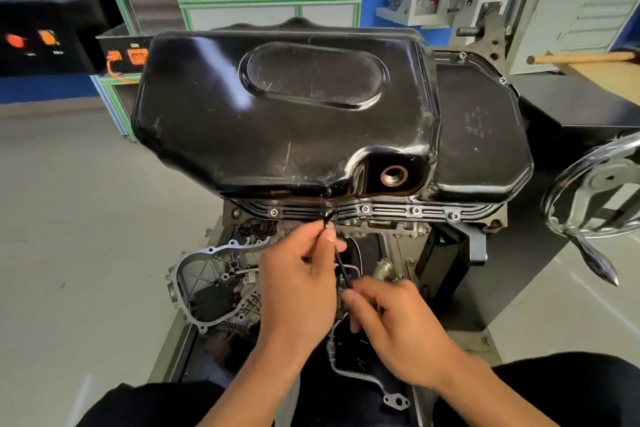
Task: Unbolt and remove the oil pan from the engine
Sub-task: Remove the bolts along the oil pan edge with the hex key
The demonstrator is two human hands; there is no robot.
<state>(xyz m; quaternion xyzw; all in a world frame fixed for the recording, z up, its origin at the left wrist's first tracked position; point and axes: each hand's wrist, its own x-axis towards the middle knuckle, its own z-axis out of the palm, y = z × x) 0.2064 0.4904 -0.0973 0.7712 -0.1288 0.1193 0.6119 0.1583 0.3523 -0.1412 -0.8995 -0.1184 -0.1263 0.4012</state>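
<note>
Head view: oil pan (294, 114) is recorded bolted atop the engine (381, 229), a thin tool (341, 263) pinched by the left grip (298, 274) at a bolt (328, 212) on the pan's near flange and held lower by the right grip (391, 329); the bolt could be rounded by a slipping, part-seated tip.

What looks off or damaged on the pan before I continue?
The drain hole in the pan stands open, with no plug in it. The pan's top shows light scratches. No spill shows.
</note>
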